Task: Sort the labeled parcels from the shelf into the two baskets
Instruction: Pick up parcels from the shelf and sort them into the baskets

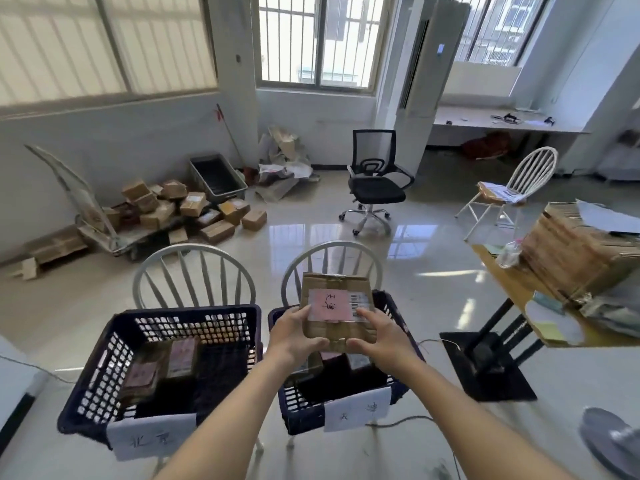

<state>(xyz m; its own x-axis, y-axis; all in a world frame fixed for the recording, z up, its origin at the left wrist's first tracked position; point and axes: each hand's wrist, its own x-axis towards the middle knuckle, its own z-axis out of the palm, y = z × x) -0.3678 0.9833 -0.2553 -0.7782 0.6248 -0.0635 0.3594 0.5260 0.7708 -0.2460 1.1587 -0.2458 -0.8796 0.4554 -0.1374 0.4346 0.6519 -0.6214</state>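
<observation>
Two hands — left hand & right hand — pinch the brown cardboard parcel w/ curled fingers over the right dark-blue plastic basket; match label to basket tag, lower flat.

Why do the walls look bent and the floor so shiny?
In the head view, the wide-angle lens bows the windows and walls at the edges; daylight glares off the glossy floor; the parcel in both hands is slightly soft.
</observation>
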